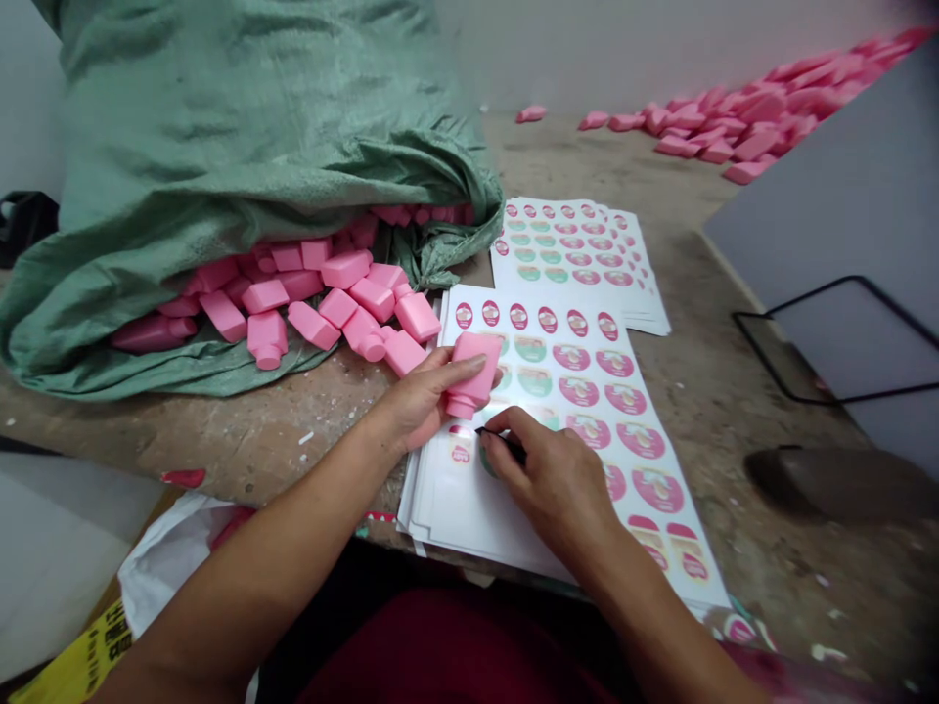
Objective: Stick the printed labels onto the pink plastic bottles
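My left hand (425,393) is closed around a pink plastic bottle (475,364), its capped or necked end tilted down toward me. Beneath it lies a stack of white sticker sheets (469,499) printed with rows of pink and green labels. My right hand (554,469) pinches a thin black pointed tool (512,447), perhaps tweezers or a pen. The tool's tip is just below the bottle's neck, close to a small pink and white label (461,445) on the top sheet. My right fingers cover part of the labels there.
Several pink bottles (315,323) spill from a big green woven sack (271,108) at the left. More sticker sheets (579,244) lie behind the stack. A heap of pink bottles (763,112) rests at the far right, near a grey panel (851,215) with a black wire frame (858,398).
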A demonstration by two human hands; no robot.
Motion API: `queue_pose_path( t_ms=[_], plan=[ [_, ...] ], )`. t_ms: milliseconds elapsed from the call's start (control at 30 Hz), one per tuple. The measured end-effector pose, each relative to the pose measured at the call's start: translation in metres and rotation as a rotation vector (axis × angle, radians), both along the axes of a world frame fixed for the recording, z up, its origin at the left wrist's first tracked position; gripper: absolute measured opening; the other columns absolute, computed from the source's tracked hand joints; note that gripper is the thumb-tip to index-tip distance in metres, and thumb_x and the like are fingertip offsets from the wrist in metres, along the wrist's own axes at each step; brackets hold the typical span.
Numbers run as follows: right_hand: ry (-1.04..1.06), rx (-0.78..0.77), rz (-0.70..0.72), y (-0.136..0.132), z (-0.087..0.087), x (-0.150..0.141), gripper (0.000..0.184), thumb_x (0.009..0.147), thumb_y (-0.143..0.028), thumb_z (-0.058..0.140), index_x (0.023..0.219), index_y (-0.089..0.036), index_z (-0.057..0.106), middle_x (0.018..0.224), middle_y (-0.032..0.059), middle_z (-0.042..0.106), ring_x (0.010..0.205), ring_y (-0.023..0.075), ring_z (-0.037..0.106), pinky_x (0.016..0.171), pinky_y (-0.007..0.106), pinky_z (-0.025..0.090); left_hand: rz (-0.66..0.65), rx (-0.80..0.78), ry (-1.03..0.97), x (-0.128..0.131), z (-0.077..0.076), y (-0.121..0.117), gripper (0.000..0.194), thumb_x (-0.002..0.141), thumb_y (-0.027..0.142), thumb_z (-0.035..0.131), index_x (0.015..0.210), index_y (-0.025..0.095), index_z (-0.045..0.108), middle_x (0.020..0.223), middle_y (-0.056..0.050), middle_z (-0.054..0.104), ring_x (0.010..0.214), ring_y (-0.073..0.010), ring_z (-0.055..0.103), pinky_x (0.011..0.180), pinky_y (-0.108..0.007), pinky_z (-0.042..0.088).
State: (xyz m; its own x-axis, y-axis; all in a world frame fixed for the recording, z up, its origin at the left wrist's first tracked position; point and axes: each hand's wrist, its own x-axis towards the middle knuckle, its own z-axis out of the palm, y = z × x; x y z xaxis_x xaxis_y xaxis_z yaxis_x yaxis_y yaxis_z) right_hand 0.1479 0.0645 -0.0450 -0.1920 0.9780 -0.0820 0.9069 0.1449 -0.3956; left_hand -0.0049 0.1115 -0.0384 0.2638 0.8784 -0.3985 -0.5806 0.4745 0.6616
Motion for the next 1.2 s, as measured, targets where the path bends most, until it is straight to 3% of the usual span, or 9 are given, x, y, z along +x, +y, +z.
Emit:
queue_pose_path(
  t_ms=[233,367,600,700,833,933,1067,1133,1200],
  plan=[
    [0.191,-0.115,-0.006,0.004,0.004,0.002,0.025,0.085,-0.042,0.047,0.089,-0.025,0.064,0.065,-0.0013,0.068,0.056,0.0181,0.056,0.058,0.028,0.032,0.001,-0.003,-0.001,-0.001,-0.001,0.001,0.016,0.087,0.013,0.061,0.102,0.011,0.062,0.087,-0.009,0.069,0.078,-0.0154,0.066,0.071,-0.026,0.051],
    [0.071,0.034,0.012,0.004,0.003,0.003,0.021,0.085,-0.04,0.05,0.086,-0.024,0.064,0.063,-0.0012,0.068,0.054,0.0178,0.054,0.06,0.029,0.029,0.005,-0.041,-0.019,-0.003,0.0,0.003,0.01,0.089,0.015,0.059,0.097,0.011,0.063,0.083,-0.008,0.068,0.074,-0.0147,0.065,0.069,-0.027,0.052],
    [-0.094,0.245,0.089,0.008,-0.007,-0.003,0.023,0.087,-0.04,0.053,0.074,-0.023,0.061,0.049,-0.0028,0.053,0.047,0.0144,0.042,0.065,0.031,0.027,0.016,-0.051,-0.022,-0.001,0.003,0.003,0.009,0.089,0.013,0.057,0.094,0.01,0.064,0.079,-0.008,0.068,0.07,-0.0136,0.065,0.065,-0.024,0.052],
    [0.062,0.178,0.023,0.008,-0.006,-0.004,0.024,0.082,-0.042,0.057,0.067,-0.023,0.056,0.05,-0.0029,0.051,0.049,0.0138,0.04,0.063,0.031,0.027,0.019,-0.051,-0.01,-0.001,0.004,0.003,0.007,0.089,0.012,0.057,0.093,0.01,0.063,0.079,-0.008,0.068,0.072,-0.0137,0.065,0.065,-0.023,0.051],
    [0.617,-0.154,-0.054,0.003,0.008,0.006,0.031,0.075,-0.048,0.063,0.063,-0.022,0.05,0.056,-0.0034,0.049,0.054,0.013,0.042,0.055,0.027,0.029,0.004,-0.048,0.02,-0.001,0.003,0.004,0.008,0.088,0.012,0.058,0.092,0.009,0.064,0.08,-0.009,0.068,0.074,-0.0147,0.066,0.068,-0.025,0.053],
    [0.973,-0.281,-0.105,-0.003,0.023,0.018,0.032,0.073,-0.049,0.068,0.065,-0.022,0.054,0.057,-0.0046,0.045,0.052,0.0105,0.037,0.051,0.025,0.029,0.001,-0.035,0.079,0.0,0.005,0.004,0.01,0.086,0.012,0.059,0.095,0.009,0.063,0.084,-0.01,0.069,0.077,-0.016,0.066,0.071,-0.028,0.054],
    [1.01,-0.281,-0.15,-0.006,0.033,0.028,0.025,0.071,-0.046,0.073,0.076,-0.021,0.069,0.06,-0.0036,0.05,0.052,0.0094,0.036,0.049,0.024,0.028,0.066,0.021,0.193,0.006,0.013,-0.011,0.033,0.08,0.012,0.066,0.111,0.015,0.056,0.093,-0.008,0.069,0.078,-0.0178,0.068,0.071,-0.03,0.055],
    [0.979,-0.259,-0.148,-0.007,0.033,0.032,0.026,0.073,-0.046,0.072,0.085,-0.022,0.074,0.061,-0.003,0.051,0.054,0.01,0.038,0.05,0.024,0.029,0.085,0.073,0.215,0.006,0.018,-0.026,0.05,0.077,0.014,0.071,0.122,0.021,0.051,0.1,-0.006,0.069,0.081,-0.0177,0.069,0.071,-0.029,0.055],
    [0.963,-0.219,-0.155,-0.008,0.031,0.035,0.03,0.074,-0.048,0.071,0.091,-0.023,0.076,0.058,-0.0039,0.048,0.054,0.0105,0.037,0.05,0.025,0.03,0.08,0.068,0.183,0.003,0.023,-0.045,0.056,0.075,0.017,0.074,0.125,0.024,0.051,0.106,-0.006,0.069,0.082,-0.0159,0.069,0.069,-0.025,0.055]
  ],
)
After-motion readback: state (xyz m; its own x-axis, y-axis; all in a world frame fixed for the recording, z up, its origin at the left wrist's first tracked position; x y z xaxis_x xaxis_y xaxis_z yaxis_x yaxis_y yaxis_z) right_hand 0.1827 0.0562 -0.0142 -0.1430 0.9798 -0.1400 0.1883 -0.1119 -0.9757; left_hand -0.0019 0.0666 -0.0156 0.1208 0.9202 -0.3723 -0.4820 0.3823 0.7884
